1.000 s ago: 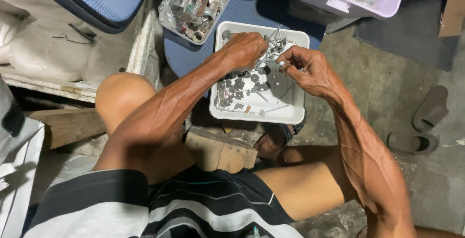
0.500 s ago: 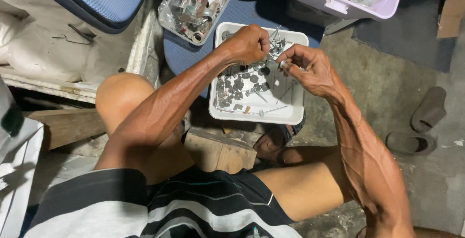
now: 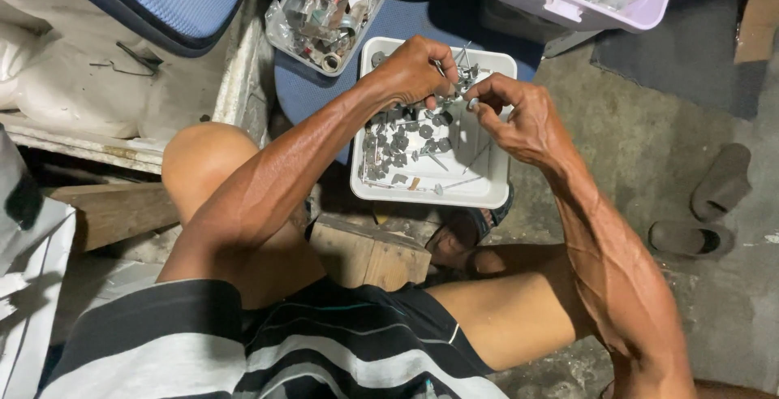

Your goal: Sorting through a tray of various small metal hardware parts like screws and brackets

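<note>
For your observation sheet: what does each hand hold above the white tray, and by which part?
Both hands pinch small metal parts at the fingertips; which part cannot be told.

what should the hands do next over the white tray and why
Probably bring the two pieces together: the left hand and right hand each pinch small metal parts almost touching above the white tray, where more lie loose.

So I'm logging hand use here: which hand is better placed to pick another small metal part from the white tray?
Probably the left hand: it hovers directly over the pile of metal parts in the white tray.
</note>
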